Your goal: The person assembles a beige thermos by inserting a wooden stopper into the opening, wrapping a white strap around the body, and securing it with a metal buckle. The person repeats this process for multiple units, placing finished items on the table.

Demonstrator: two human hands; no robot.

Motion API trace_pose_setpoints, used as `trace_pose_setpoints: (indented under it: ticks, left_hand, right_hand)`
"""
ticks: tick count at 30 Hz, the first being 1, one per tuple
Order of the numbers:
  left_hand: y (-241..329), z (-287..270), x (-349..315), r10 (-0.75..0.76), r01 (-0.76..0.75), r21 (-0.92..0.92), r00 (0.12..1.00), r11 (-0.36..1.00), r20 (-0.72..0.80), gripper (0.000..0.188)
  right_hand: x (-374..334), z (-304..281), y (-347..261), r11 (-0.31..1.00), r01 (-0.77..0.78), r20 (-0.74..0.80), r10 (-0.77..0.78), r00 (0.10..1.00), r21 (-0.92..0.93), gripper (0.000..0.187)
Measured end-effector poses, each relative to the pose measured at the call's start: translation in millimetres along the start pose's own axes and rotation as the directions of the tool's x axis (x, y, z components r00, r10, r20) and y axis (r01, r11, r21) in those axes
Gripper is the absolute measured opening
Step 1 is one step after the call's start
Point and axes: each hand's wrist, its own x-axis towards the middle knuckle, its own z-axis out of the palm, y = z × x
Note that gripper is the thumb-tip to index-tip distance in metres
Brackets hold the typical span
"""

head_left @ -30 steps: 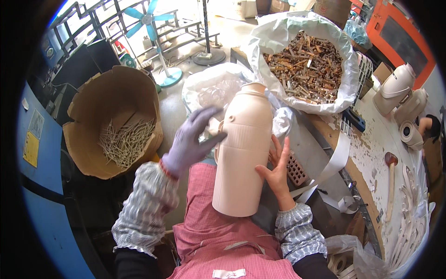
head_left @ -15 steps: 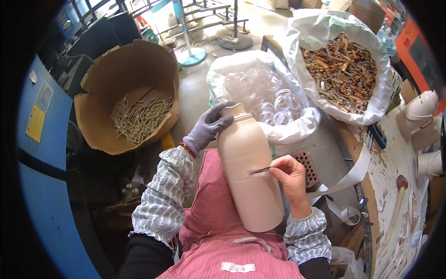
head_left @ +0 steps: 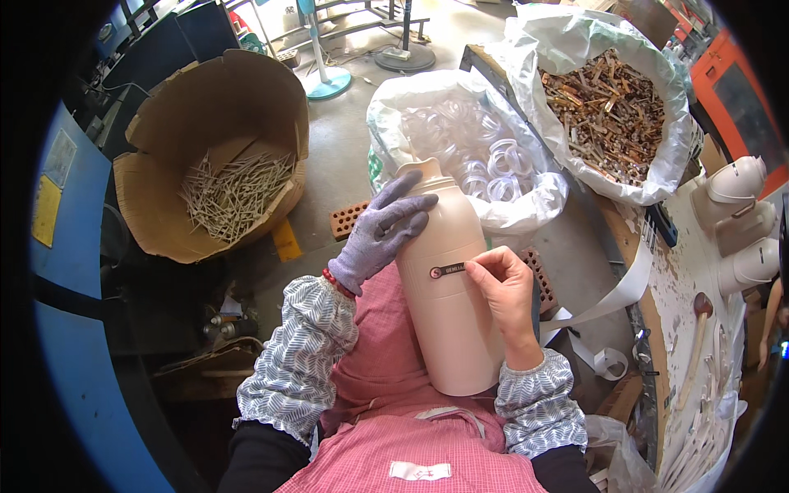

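A pale pink thermos flask body (head_left: 448,329) leans across my lap, its spouted neck pointing away from me. My left hand (head_left: 382,230), in a grey-purple glove, holds the flask by its neck and shoulder, fingers curled over the far left side. Bare, my right hand (head_left: 503,283) pinches the right end of a narrow dark label (head_left: 448,270) with a round red emblem at its left end. The label lies along the flask's front, just below a ring line. Whether its whole length is stuck down, I cannot tell.
A cardboard drum (head_left: 209,90) with thin pale sticks stands at the left. Ahead are a white sack of clear plastic rings (head_left: 501,158) and a sack of brown scraps (head_left: 604,115). On the right-hand workbench (head_left: 682,283) are several flask parts (head_left: 735,181), a mallet (head_left: 697,329) and a paper strip (head_left: 616,300).
My right hand has turned the label's face outward and brought it against the flask. My left hand has slid slightly down the neck, with its fingers more spread.
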Motion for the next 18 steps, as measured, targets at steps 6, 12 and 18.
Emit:
trace_pose_setpoints:
  ticks: [6,12,18]
  left_hand:
    - [12.5,-1.3,-5.0,0.053,-0.053,0.149,0.999,0.987,-0.002,0.065]
    - [24.5,-6.3,3.7,0.125,-0.132,0.364,0.991,0.922,0.043,0.087]
    - [23.3,-26.1,59.5,-0.492,0.492,-0.142,0.87,0.859,0.035,0.058]
  right_hand:
    - [1.7,5.1,2.6,1.0,-0.006,-0.022,0.006,1.0,0.028,0.007]
    - [7.1,4.1,6.7,0.998,0.03,-0.084,-0.035,0.996,-0.058,0.013]
    - [10.9,10.9,18.8,0.821,0.175,-0.124,-0.285,0.95,-0.543,0.044]
